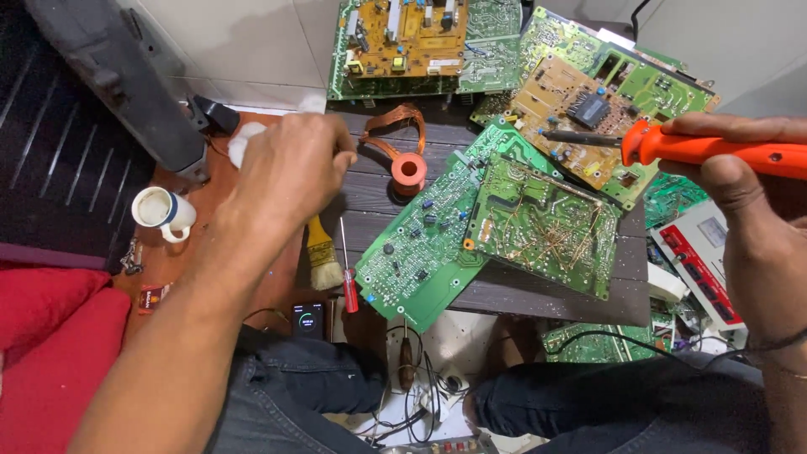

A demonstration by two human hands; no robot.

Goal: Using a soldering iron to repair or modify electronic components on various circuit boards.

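My right hand (752,210) grips an orange-handled soldering iron (714,151), its dark tip pointing left over a tan circuit board (572,109). My left hand (290,168) is closed around a white wad, perhaps tissue or cloth (244,139), above the brown board at the table's left. Between my hands lie two overlapping green circuit boards, one with its component side up (416,244) and one with its solder side up (546,223). A small spool of solder wire (408,172) sits just right of my left hand.
More circuit boards (420,42) are stacked at the back. A paintbrush (322,252) and a red-handled screwdriver (348,290) lie near the front edge. A white cup (164,212) stands at left, a small screen device (308,318) on my lap, a red cushion (50,336) beside me.
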